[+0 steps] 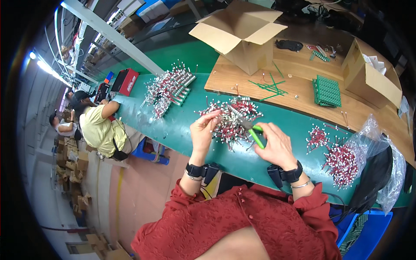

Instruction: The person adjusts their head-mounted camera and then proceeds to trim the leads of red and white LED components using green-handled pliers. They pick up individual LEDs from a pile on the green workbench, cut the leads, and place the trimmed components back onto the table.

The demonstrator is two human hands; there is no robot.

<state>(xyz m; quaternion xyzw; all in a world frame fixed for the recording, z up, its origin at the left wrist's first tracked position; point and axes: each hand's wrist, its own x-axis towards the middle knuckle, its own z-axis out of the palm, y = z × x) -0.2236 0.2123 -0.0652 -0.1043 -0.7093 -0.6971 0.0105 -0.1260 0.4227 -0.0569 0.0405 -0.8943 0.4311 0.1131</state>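
In my right hand (277, 145) is a pair of green-handled pliers (256, 135), its jaws pointing left into a pile of small red-and-white wired parts (236, 119) on the green bench. My left hand (203, 132) is closed in a pinch at the left side of that pile. What its fingertips hold is too small to make out. Both wrists wear black straps. Left of the pile lies a larger heap of wired parts on boards (169, 89). To the right are two more bunches of red wires with white ends (341, 164).
An open cardboard box (247, 54) stands on the wooden board beyond the pile, with thin green strips (271, 88) near it. Stacked green circuit boards (327, 91) and another box (372, 78) sit right. Clear plastic bags (390, 173) lie far right. A co-worker (102, 130) sits left.
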